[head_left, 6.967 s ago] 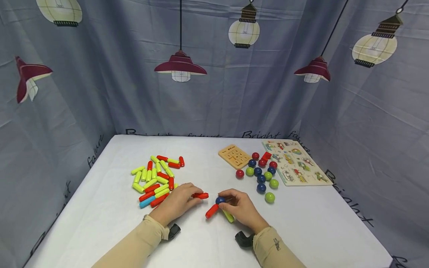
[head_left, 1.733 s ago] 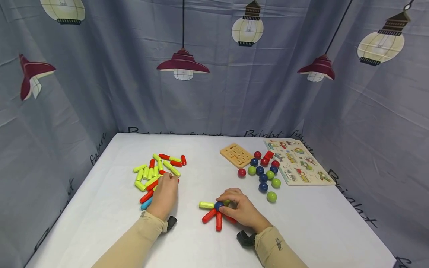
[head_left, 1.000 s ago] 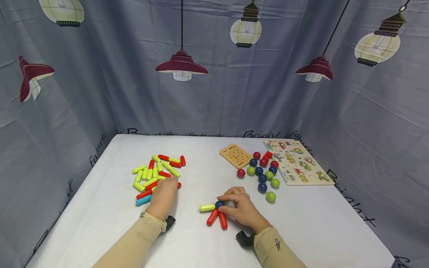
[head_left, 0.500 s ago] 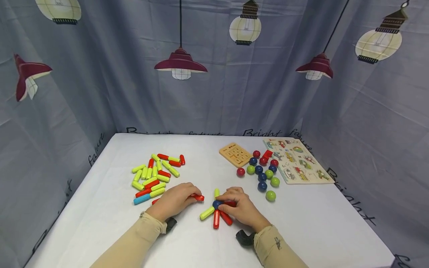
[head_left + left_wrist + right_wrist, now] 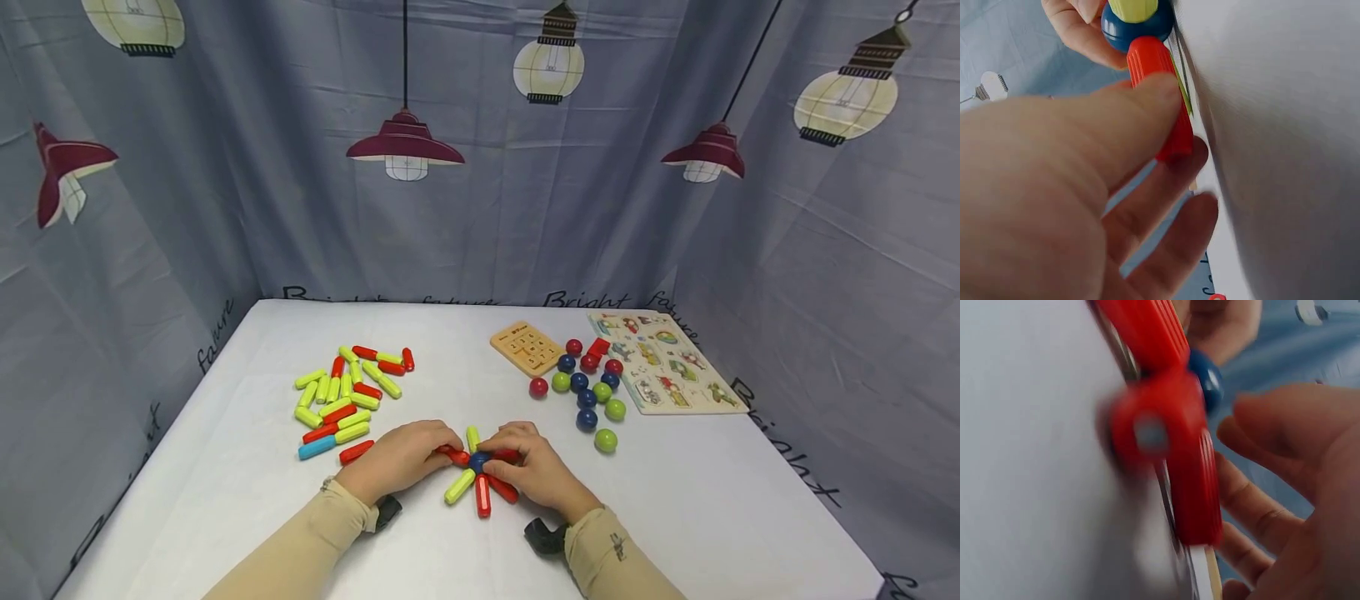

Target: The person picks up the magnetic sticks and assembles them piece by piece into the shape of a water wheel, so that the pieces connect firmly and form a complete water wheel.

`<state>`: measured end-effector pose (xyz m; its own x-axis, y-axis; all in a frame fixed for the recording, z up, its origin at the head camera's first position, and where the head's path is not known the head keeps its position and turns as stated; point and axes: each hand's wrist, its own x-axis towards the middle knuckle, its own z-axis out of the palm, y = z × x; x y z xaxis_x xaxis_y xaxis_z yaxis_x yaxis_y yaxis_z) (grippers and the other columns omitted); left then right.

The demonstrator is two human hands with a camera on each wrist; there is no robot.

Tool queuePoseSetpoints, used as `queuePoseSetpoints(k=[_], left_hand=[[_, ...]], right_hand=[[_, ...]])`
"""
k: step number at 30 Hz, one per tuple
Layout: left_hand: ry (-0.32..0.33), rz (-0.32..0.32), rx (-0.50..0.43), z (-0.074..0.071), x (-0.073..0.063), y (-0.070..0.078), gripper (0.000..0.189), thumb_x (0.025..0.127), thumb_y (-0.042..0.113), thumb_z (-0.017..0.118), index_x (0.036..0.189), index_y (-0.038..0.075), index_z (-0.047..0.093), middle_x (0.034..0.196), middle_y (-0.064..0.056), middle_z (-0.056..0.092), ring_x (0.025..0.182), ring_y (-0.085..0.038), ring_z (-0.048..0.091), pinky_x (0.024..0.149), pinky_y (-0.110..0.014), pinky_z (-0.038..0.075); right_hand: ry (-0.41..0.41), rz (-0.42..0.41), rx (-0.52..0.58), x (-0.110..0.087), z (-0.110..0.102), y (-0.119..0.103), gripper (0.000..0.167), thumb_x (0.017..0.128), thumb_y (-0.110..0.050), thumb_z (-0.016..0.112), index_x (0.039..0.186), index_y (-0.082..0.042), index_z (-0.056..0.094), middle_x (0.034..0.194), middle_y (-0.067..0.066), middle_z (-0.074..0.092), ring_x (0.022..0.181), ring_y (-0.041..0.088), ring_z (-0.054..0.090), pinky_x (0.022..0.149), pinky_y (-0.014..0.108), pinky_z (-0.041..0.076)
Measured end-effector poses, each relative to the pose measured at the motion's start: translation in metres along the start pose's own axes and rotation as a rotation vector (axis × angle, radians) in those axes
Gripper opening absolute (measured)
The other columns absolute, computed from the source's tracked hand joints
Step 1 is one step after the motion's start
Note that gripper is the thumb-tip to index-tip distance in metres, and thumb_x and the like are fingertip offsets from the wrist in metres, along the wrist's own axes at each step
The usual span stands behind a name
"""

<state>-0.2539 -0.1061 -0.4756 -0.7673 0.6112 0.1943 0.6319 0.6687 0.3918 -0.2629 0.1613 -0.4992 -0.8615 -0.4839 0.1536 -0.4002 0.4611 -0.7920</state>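
Near the front middle of the table, a blue ball (image 5: 479, 462) has several red and yellow-green rods set round it like spokes. My left hand (image 5: 405, 457) pinches a red rod (image 5: 1149, 59) between thumb and fingers, and that rod's end meets the ball. On the other side, my right hand (image 5: 536, 467) holds the blue ball with thumb and forefinger, its fingers over a red rod (image 5: 1194, 487). One red rod in the right wrist view points at the camera and shows a grey disc in its end. Parts of the right-hand rods are hidden under the fingers.
Left of the hands lies a loose group of yellow-green and red rods (image 5: 347, 400) with a blue rod (image 5: 317, 448). Red, blue and green balls (image 5: 587, 398) lie to the right. Behind them are a wooden number board (image 5: 527, 348) and a picture board (image 5: 667, 362).
The left hand went to the rod pile, took a red rod and brought it right to the blue ball. More rods now surround the ball, which the right hand has turned.
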Motion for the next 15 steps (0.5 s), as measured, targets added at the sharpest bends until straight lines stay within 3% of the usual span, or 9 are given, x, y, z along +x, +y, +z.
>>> queuePoseSetpoints(k=[8, 12, 15], left_hand=[[0.022, -0.031, 0.038, -0.005, -0.004, -0.006, 0.02, 0.097, 0.027, 0.074, 0.117, 0.023, 0.073, 0.105, 0.011, 0.069, 0.094, -0.007, 0.06, 0.088, -0.03, 0.056], [0.03, 0.023, 0.02, -0.005, -0.003, -0.001, 0.03, 0.099, 0.033, 0.071, 0.127, 0.021, 0.072, 0.119, 0.006, 0.069, 0.108, -0.011, 0.062, 0.096, -0.033, 0.055], [0.036, 0.08, 0.008, -0.004, -0.002, 0.005, 0.032, 0.098, 0.034, 0.071, 0.128, 0.022, 0.074, 0.121, 0.006, 0.068, 0.111, -0.012, 0.061, 0.097, -0.032, 0.054]], right_hand=[[0.081, 0.126, -0.114, -0.002, -0.01, 0.003, 0.03, 0.089, -0.019, 0.079, 0.114, -0.034, 0.077, 0.114, -0.018, 0.065, 0.129, 0.018, 0.045, 0.11, 0.061, 0.026], [0.052, 0.1, -0.106, 0.0, -0.007, 0.005, 0.024, 0.089, -0.023, 0.081, 0.11, -0.034, 0.078, 0.111, -0.018, 0.065, 0.123, 0.017, 0.049, 0.108, 0.056, 0.034], [0.05, 0.085, -0.08, 0.0, -0.006, 0.005, 0.023, 0.088, -0.024, 0.082, 0.109, -0.033, 0.079, 0.11, -0.017, 0.065, 0.121, 0.017, 0.051, 0.109, 0.055, 0.039]])
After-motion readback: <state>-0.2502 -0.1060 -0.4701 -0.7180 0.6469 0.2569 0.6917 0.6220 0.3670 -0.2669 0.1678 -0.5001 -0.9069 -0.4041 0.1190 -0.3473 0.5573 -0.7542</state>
